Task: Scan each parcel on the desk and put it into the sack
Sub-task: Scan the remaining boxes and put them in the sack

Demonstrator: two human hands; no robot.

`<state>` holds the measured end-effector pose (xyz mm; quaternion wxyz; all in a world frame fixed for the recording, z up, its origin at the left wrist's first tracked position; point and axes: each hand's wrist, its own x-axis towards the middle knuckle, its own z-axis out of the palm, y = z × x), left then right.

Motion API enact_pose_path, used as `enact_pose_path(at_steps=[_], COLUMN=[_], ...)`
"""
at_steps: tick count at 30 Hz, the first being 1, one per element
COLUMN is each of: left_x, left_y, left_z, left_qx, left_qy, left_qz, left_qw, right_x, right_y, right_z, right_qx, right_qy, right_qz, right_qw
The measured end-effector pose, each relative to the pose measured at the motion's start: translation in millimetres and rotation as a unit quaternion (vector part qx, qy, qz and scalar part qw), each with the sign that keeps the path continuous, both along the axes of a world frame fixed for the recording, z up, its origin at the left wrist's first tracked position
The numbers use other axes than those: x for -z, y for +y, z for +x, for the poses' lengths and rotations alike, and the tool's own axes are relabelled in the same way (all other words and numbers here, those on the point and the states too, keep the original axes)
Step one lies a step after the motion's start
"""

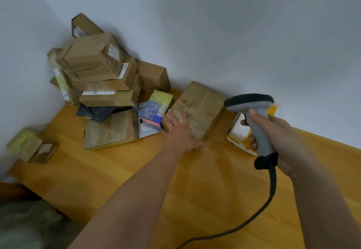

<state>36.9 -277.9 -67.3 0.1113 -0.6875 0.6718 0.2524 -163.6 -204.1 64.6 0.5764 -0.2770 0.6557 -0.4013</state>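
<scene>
A taped brown parcel (197, 110) is lying on the yellow desk (136, 170), close to the white wall (214, 24). It is being touched by the left hand (179, 131), whose fingers are spread flat over its near end; nothing is being gripped by that hand. A grey scanner (254, 120) is being grasped by the right hand (279, 141), fingers curled round the handle, its dark head being held above the parcel's right side. A black cable (269, 200) is being trailed from the handle down across the desk.

Just left of the parcel a small box (156, 110), printed blue, yellow and pink, is being propped on a white mailer (144, 129). Beside that a flat brown parcel (110, 131) is lying, with a dark bag (93, 113) behind it. In the corner a pile of cartons (97, 69) is being stacked against the wall, several showing white labels. A lone taped box (33, 146) is sitting near the desk's left edge, blurred. Behind the scanner a yellow and white packet (240, 131) is partly being hidden. Below the desk's left edge something grey (29, 223) is showing, too blurred to be told.
</scene>
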Motion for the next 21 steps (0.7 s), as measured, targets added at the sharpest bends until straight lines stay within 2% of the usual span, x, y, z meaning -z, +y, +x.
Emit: enact_pose_path(at_steps=[8, 14, 15, 17, 21], left_x=[-11.0, -25.8, -29.2, -33.5, -21.0], left_y=[50.8, 101.8, 110.1, 130.7, 183.3], left_z=[32.8, 76.7, 85.0, 103.9, 146.7], left_qx=[0.041, -0.045, -0.075, -0.164, -0.327], left_qy=[0.033, 0.14, 0.171, 0.269, 0.429], left_qz=[0.04, 0.117, 0.143, 0.198, 0.274], left_qw=[0.998, 0.982, 0.972, 0.928, 0.796], right_x=[0.9, -5.5, -6.5, -7.7, -5.2], right_y=[19.0, 51.5, 57.8, 71.3, 100.6], right_z=[16.6, 38.8, 44.4, 57.2, 82.9], right_qx=[0.031, 0.043, 0.048, 0.053, 0.045], right_qy=[-0.022, -0.028, -0.028, -0.029, -0.029], right_qz=[-0.007, -0.009, -0.008, -0.007, -0.005], right_qw=[0.999, 0.999, 0.998, 0.998, 0.999])
